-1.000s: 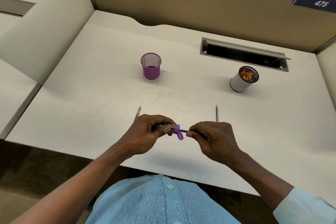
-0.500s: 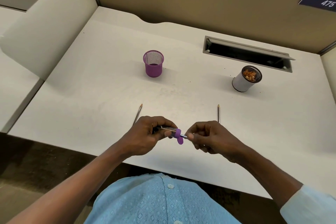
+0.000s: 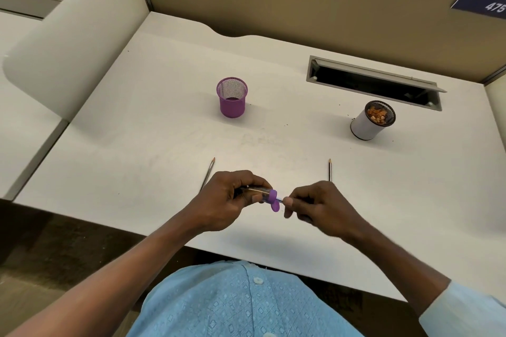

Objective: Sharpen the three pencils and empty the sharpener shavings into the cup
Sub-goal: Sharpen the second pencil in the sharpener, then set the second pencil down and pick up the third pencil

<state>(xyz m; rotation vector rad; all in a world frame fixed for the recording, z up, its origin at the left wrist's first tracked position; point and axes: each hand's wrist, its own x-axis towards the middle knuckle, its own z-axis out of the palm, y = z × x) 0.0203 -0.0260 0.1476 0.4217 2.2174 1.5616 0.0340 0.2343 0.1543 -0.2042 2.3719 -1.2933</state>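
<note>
Left grip [image 3: 227,200]: fingers curled tight round the sharpener [image 3: 267,195], a clear tube with a purple end, held over the near edge of the table [image 3: 164,131].
Right grip [image 3: 317,205]: fingertips pinch the held pencil [image 3: 280,199], which pokes into the purple end. The hand hides most of it.
Left pencil [image 3: 207,175]: lies on the table, tip pointing away, near end hidden behind the left grip.
Right pencil [image 3: 330,169]: lies on the table just behind the right grip, tip pointing away.
White cup [image 3: 365,128]: far right, with orange-brown shavings inside.
Purple cup [image 3: 232,104]: mesh, stands farther back, well apart from the white cup.
</note>
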